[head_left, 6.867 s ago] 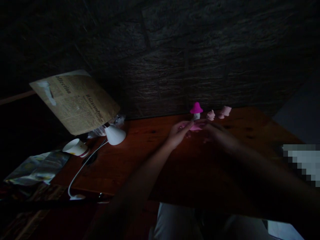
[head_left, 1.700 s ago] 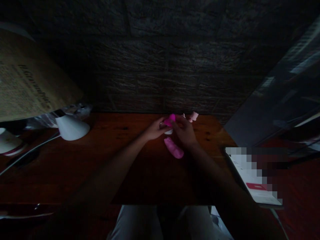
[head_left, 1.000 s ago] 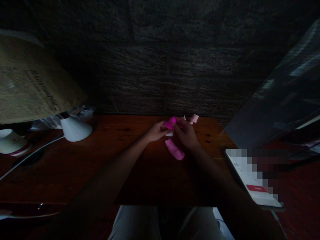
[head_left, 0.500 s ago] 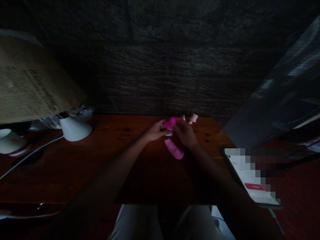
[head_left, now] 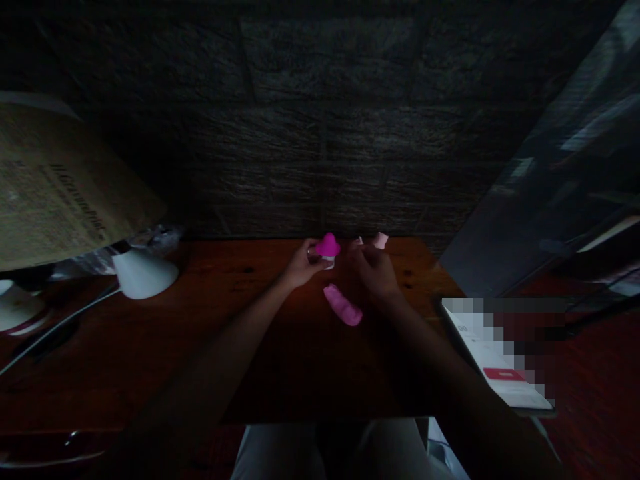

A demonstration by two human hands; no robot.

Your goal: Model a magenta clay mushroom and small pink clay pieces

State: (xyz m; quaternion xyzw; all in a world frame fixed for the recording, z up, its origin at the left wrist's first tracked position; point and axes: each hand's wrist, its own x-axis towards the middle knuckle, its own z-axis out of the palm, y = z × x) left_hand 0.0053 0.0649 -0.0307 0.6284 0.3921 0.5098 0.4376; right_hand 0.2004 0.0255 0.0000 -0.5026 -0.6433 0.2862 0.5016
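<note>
My left hand [head_left: 300, 264] is closed around a small mushroom figure [head_left: 327, 247] with a bright magenta cap and a white stem, held just above the wooden table [head_left: 210, 333]. My right hand [head_left: 373, 272] hovers just right of the figure, fingers curled, a small gap between them; what it holds, if anything, is hidden in the dark. A pink clay roll [head_left: 342, 306] lies on the table in front of both hands. Small pale pink clay pieces [head_left: 380, 240] sit behind my right hand near the wall.
A dark brick wall [head_left: 320, 133] closes the table's far side. A white lamp head [head_left: 143, 275] with its cable and a leaning newspaper sheet [head_left: 60, 193] stand at the left. A phone or tablet [head_left: 500, 360] lies at the right edge.
My right hand has come off the mushroom cap and drawn slightly right. The left hand keeps hold of the figure. Long before, both hands held the pink roll.
</note>
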